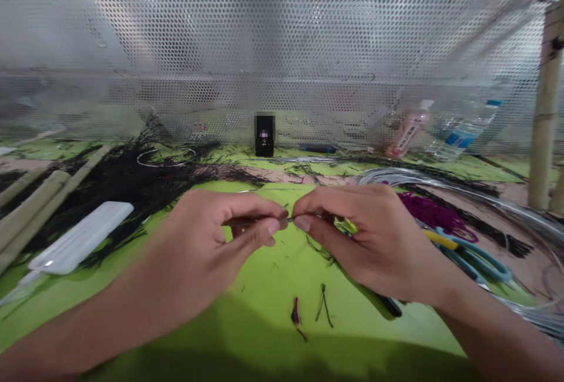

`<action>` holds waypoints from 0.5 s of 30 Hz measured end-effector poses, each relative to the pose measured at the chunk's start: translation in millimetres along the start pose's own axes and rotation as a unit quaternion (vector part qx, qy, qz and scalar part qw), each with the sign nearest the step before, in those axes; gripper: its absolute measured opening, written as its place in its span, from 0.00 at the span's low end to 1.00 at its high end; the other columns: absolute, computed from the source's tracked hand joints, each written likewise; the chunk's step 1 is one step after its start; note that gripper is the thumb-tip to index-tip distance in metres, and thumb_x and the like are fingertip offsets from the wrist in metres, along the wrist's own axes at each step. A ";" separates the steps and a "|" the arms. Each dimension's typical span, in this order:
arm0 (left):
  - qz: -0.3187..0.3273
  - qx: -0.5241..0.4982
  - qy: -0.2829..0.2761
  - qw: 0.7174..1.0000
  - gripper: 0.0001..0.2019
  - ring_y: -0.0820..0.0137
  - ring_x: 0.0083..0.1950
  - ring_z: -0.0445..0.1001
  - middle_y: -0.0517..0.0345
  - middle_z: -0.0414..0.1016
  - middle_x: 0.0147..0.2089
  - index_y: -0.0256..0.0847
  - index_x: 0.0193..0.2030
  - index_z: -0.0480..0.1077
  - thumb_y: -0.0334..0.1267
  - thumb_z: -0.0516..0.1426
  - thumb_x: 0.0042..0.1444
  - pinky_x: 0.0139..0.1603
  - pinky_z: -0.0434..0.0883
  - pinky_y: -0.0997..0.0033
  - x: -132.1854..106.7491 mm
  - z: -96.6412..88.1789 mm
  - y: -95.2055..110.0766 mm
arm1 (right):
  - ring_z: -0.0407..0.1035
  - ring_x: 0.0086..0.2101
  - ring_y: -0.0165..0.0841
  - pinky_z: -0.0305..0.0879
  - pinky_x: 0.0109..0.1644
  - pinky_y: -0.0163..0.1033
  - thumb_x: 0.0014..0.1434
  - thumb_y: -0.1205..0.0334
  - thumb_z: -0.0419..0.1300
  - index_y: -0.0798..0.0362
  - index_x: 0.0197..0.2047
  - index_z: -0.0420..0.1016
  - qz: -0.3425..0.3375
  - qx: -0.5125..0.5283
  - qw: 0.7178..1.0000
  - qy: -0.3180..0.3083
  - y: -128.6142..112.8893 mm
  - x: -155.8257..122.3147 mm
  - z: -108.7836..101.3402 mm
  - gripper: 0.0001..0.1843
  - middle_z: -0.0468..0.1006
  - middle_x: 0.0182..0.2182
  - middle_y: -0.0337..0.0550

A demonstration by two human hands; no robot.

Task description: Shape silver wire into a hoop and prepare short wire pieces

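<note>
Thin wire (288, 219) between left hand (207, 241) and right hand (365, 235), mostly hidden.

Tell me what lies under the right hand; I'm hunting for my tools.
Under the right hand a dark handle tip pokes out over the green table, and teal scissors lie beside the wrist. The rest of that tool is covered by the hand.
</note>
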State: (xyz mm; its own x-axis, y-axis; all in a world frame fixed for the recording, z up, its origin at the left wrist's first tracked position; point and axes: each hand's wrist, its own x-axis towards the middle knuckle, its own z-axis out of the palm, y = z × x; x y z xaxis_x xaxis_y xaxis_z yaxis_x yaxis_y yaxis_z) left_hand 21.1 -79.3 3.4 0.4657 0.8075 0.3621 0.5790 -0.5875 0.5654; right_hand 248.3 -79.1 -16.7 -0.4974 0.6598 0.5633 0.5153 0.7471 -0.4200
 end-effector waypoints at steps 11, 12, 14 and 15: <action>0.292 0.162 0.134 0.933 0.11 0.63 0.48 0.87 0.60 0.87 0.52 0.49 0.51 0.82 0.32 0.60 0.66 0.50 0.82 0.68 -8.9 8.1 -13.1 | 0.69 0.27 0.27 0.57 0.30 0.37 0.71 0.65 0.58 0.51 0.38 0.78 0.015 0.036 0.999 0.016 -0.8 0.6 -4.0 0.09 0.79 0.28 0.36; 0.329 0.182 0.129 0.918 0.12 0.63 0.49 0.87 0.58 0.86 0.53 0.48 0.51 0.81 0.31 0.60 0.66 0.51 0.81 0.69 -8.8 6.1 -14.3 | 0.70 0.28 0.27 0.58 0.31 0.37 0.72 0.66 0.58 0.52 0.38 0.78 0.011 0.033 0.999 0.019 -0.4 0.2 -3.7 0.09 0.80 0.29 0.37; 0.308 0.179 0.114 0.927 0.09 0.68 0.43 0.87 0.60 0.88 0.48 0.46 0.48 0.81 0.30 0.61 0.65 0.47 0.80 0.74 -6.6 0.4 -12.3 | 0.71 0.28 0.28 0.57 0.32 0.37 0.71 0.67 0.58 0.53 0.39 0.78 -0.008 0.016 0.999 0.028 0.3 -0.2 -2.3 0.09 0.80 0.30 0.37; 0.259 0.153 0.097 0.949 0.07 0.71 0.39 0.86 0.63 0.88 0.42 0.46 0.46 0.81 0.31 0.61 0.66 0.43 0.79 0.77 -4.9 -3.0 -9.6 | 0.70 0.28 0.27 0.57 0.32 0.37 0.71 0.68 0.58 0.53 0.39 0.78 -0.024 0.004 0.999 0.032 0.4 -0.2 -1.1 0.09 0.80 0.29 0.37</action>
State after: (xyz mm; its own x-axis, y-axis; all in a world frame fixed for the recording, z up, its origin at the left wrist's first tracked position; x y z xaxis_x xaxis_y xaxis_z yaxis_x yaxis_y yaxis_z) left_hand 11.3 -77.4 -1.6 0.6263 0.3841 0.6784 0.4876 -0.8720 0.0436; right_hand 249.4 -79.0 -16.2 -0.4751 0.6172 0.6272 0.4863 0.7782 -0.3975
